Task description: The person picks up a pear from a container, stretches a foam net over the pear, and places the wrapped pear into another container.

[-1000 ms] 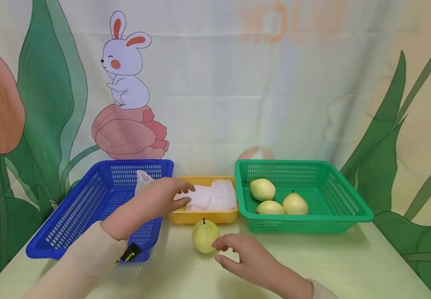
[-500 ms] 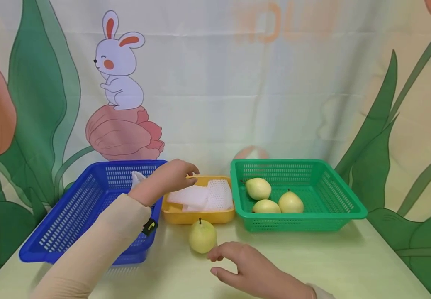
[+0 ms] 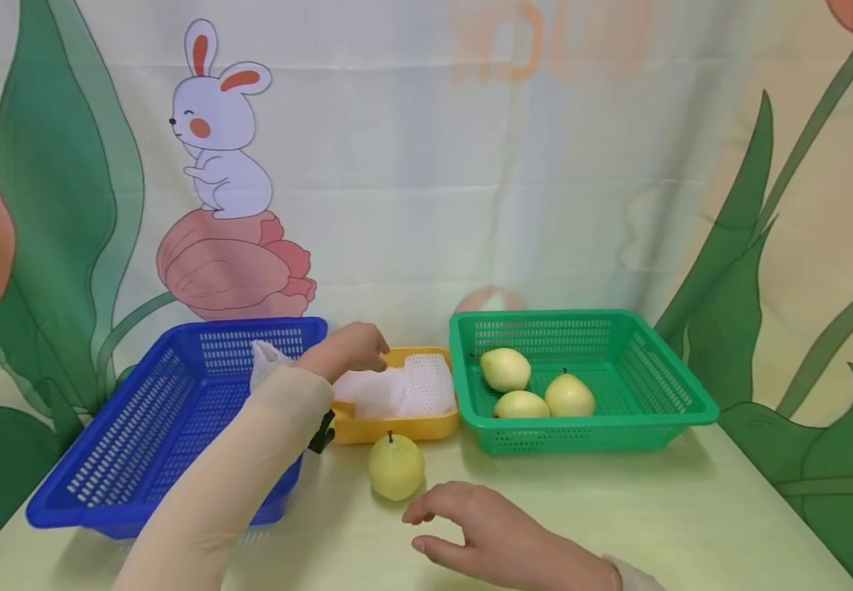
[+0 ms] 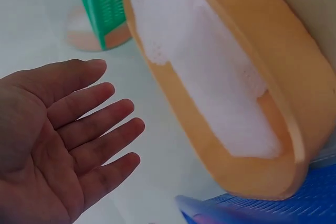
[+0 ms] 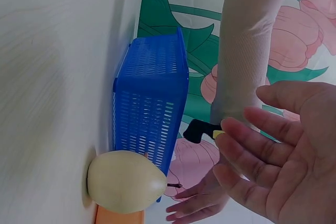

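My left hand (image 3: 348, 351) is over the back left of the small yellow tray (image 3: 396, 428); in the left wrist view its fingers (image 4: 100, 127) are spread, holding nothing. White foam fruit nets (image 3: 428, 384) lie inside that tray. A yellow-green pear (image 3: 396, 468) stands upright on the table in front of the tray, stem up. Just right of the pear hovers my right hand (image 3: 481, 533), fingers loosely bent, nothing held. The right wrist view shows this hand apart from the pear (image 5: 126, 182).
At the left stands a blue basket (image 3: 79, 515) with a white foam-netted item (image 3: 267, 361) partly hidden by my left arm. A green basket (image 3: 589, 425) at the right holds three pears (image 3: 570, 396). A printed curtain (image 3: 411, 164) hangs behind.
My left hand has moved forward and its forearm has swung right across the blue basket. The right hand has barely moved. The whole head view has shifted slightly, sliding the scene left.
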`<state>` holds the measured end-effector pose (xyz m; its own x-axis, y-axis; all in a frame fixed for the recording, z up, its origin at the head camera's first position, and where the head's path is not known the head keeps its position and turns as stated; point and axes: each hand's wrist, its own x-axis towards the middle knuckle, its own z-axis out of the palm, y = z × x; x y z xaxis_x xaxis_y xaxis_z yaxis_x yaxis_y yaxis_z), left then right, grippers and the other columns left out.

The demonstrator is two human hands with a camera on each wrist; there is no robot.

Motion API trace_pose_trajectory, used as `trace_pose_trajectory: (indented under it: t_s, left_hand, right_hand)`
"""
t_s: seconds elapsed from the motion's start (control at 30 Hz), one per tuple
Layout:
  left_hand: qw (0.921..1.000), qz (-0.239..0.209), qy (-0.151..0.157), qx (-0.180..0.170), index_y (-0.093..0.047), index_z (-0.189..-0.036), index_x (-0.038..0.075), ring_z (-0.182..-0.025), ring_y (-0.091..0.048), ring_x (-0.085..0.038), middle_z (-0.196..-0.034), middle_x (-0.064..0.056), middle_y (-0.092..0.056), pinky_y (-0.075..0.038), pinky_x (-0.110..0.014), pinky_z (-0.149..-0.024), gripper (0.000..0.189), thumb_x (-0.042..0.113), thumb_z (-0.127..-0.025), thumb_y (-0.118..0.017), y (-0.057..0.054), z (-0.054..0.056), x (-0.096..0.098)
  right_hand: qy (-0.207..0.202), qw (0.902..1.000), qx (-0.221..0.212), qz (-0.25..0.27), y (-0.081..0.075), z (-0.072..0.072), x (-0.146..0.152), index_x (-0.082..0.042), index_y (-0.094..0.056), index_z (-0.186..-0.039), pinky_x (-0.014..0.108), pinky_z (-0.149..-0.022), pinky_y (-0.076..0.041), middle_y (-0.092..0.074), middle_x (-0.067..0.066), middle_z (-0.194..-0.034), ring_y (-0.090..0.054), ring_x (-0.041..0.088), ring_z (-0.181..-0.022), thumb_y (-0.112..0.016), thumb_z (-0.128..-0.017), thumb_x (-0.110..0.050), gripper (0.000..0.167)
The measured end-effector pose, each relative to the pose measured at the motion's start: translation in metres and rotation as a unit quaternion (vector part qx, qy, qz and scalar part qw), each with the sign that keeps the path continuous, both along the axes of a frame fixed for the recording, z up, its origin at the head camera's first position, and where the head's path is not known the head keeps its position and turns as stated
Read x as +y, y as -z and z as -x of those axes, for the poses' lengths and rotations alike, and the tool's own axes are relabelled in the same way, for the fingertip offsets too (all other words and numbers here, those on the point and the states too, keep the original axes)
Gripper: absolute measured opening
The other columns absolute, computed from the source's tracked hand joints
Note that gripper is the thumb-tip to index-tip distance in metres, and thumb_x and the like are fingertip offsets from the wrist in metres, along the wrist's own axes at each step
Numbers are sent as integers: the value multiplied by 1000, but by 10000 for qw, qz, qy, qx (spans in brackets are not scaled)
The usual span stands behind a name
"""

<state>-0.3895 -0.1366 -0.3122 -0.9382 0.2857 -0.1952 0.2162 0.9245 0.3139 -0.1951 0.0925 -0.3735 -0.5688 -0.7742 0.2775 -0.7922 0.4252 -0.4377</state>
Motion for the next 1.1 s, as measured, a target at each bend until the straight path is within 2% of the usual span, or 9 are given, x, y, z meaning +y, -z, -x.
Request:
trace_pose_trajectory:
  t_s: [0.27, 0.43, 0.57, 0.7, 0.77, 0.93, 1.1]
  left_hand:
    - [9959, 17, -559, -711, -65, -135, 6, -133, -58, -36, -144, -15, -62, -48, -52, -114, 41, 8, -95, -70, 20, 13, 0]
    - [9872, -274, -1125, -1095, -67, -131, 11, -129, -57, -35, -142, -13, -62, -50, -56, -111, 42, 5, -91, -74, 36, 22, -1]
    - [9828, -279, -1377, -1201, -69, -130, 14, -124, -58, -32, -141, -12, -63, -56, -51, -103, 43, 5, -88, -76, 40, 24, 1]
    - [9841, -83, -1381, -1114, -70, -127, 16, -112, -59, -30, -138, -12, -65, -62, -45, -92, 43, 3, -86, -77, 41, 21, 3]
    - [9862, 61, -1315, -1002, -71, -124, 16, -107, -59, -28, -134, -12, -67, -62, -43, -90, 41, 2, -86, -78, 41, 17, 4]
    - [9904, 212, -1156, -732, -73, -118, 14, -103, -60, -26, -127, -10, -70, -59, -44, -97, 34, 1, -87, -76, 44, 11, 7]
    - [9912, 249, -1125, -658, -71, -124, 12, -108, -59, -27, -132, -10, -68, -53, -49, -108, 30, 5, -96, -66, 46, 14, 9]
  right_hand:
    - [-32, 9999, 161, -1, -1, 0, 0, -12, -71, -117, 19, -93, -54, -74, -3, -110, -67, 9, -102, -65, -101, -21, 19]
    - [70, 9998, -12, -159, -1, -1, 0, -14, -72, -117, 20, -95, -53, -74, -5, -111, -67, 7, -105, -64, -101, -24, 20]
    - [45, 9999, 67, -133, -1, 0, 0, -14, -72, -116, 19, -94, -53, -75, -5, -110, -67, 6, -103, -65, -101, -23, 19]
    - [-18, 9998, 207, -32, 0, 1, 1, -13, -72, -115, 18, -93, -53, -75, -4, -108, -67, 6, -101, -66, -100, -21, 18]
    - [-43, 9997, 252, 17, 1, 1, 2, -13, -72, -114, 18, -92, -54, -75, -4, -108, -67, 6, -101, -67, -99, -20, 18]
    - [-60, 9994, 326, 78, 1, 2, 2, -12, -72, -114, 17, -92, -54, -75, -4, -107, -68, 6, -100, -67, -99, -20, 17]
    - [-57, 9994, 323, 128, 2, 3, 3, -12, -72, -114, 17, -91, -54, -75, -4, -106, -68, 6, -99, -67, -99, -19, 17]
